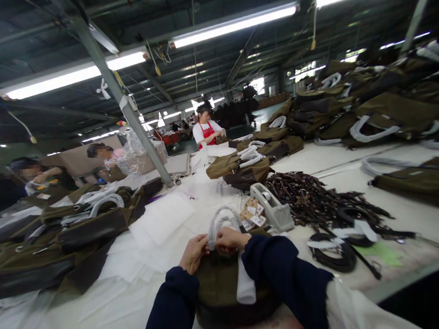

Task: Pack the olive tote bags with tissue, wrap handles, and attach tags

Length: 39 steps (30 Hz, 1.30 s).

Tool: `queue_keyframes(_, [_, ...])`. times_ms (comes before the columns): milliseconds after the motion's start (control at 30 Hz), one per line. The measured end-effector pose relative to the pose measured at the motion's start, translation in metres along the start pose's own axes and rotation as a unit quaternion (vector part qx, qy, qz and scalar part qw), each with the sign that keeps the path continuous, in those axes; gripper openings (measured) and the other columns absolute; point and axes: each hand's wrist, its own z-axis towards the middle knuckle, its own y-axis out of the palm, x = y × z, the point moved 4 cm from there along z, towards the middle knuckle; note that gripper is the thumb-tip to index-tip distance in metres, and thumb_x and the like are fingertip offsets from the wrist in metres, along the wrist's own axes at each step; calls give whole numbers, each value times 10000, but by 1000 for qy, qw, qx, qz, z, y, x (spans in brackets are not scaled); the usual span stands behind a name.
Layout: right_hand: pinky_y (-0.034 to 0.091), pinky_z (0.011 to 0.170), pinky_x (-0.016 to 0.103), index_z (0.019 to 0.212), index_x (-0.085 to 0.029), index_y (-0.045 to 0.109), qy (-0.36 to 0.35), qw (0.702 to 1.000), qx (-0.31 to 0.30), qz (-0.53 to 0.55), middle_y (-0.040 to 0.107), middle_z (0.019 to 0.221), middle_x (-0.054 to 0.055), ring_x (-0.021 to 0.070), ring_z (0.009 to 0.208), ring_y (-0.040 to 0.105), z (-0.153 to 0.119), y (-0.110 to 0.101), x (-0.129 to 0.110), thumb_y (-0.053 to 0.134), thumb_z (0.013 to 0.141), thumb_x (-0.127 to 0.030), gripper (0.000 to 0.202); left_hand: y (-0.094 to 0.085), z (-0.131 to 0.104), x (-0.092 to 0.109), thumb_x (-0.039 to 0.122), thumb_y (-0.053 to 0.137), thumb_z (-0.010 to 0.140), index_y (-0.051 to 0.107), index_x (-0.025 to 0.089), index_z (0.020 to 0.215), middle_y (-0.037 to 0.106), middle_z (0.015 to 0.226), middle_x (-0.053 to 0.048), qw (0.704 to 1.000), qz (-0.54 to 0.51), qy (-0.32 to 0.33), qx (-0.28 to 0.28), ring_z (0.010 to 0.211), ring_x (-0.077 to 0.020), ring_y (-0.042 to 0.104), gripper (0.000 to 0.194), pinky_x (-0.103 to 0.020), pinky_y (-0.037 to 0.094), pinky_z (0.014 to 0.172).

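Observation:
An olive-green bag (217, 290) with a dark base stands at the table's near edge, right in front of me. Its handle (223, 215) is wrapped in white foam and arches up from the top. With bent fingers my left hand (194, 252) pinches the lower left end of that handle. My right hand (229, 239) is closed at the same spot, just to the right; its fingertips press against the wrapped handle. A loose strip of white foam (246, 283) hangs down the bag's front below my right wrist.
Behind the bag are a grey tape dispenser (272, 207), paper tags (252, 213) and a heap of dark straps (312, 198). Coiled belts (333, 251) lie to the right. White foam sheets (159, 224) and stacked bags (92, 228) are on the left. Several co-workers sit or stand beyond.

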Motion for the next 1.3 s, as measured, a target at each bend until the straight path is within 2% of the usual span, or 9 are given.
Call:
queue_keyframes(133, [453,449,182,781,-135,619,-27,997,-75,14,608,597,-36,87,482,558,-18,0,-2,576,951,-202,188,-8,-3,-1,452,729,764,701,126,785,619,592,8,994,53,44,88,539,-119,580,328,-251,494,547])
queue_keyframes(233, [460,448,178,797,-156,641,-72,992,-92,43,668,633,-15,106,511,608,-32,3,-3,520,937,-181,187,-13,-14,7,413,711,731,695,135,689,630,579,-4,982,113,86,124,530,-148,590,282,-246,452,488])
queue_keyframes(500, [459,467,189,1020,-160,637,-147,985,85,11,718,852,33,115,586,649,-16,-7,-13,521,941,-240,161,-10,-30,29,458,669,716,703,144,656,643,596,-22,966,184,127,132,478,-136,553,321,-237,427,430])
queue_keyframes(600, [509,619,223,1029,-163,659,-158,975,146,-57,726,903,42,132,716,683,-9,-22,-16,517,951,-219,172,-12,-27,28,471,665,696,707,134,693,662,650,-39,967,174,122,140,526,-147,586,340,-239,457,444])
queue_keyframes(700, [525,864,339,988,-141,672,-144,960,189,-151,711,989,67,183,945,670,-5,-37,-13,556,946,-190,133,-15,-24,21,475,650,680,718,117,752,674,668,-58,970,158,106,150,554,-157,596,372,-245,475,448])
queue_keyframes(800, [513,948,442,993,-132,669,-118,946,183,-240,688,1045,67,213,1028,643,0,-43,-6,627,940,-252,137,-16,-22,12,483,639,664,715,104,759,676,665,-72,973,142,91,157,556,-159,594,399,-255,491,456])
queue_keyframes(1000, [517,970,483,1221,-146,602,-94,914,168,-357,619,1242,100,248,1117,612,3,-36,1,651,936,-306,330,-16,-21,2,493,638,653,728,95,784,673,659,-70,975,121,85,167,558,-153,589,429,-257,497,465])
queue_keyframes(1167, [534,936,455,1135,-136,640,-70,903,172,-388,663,1150,87,228,1061,641,-2,-40,-8,628,952,-309,253,-17,-20,0,483,647,655,733,101,772,671,646,-63,975,115,87,167,558,-153,586,408,-252,496,459])
queue_keyframes(1300, [501,921,433,1074,-128,683,-111,900,178,-382,698,1093,135,268,1061,648,-17,-39,-24,591,938,-231,193,-17,-20,1,483,641,674,733,114,770,673,648,-55,977,111,87,160,559,-151,586,392,-247,495,457])
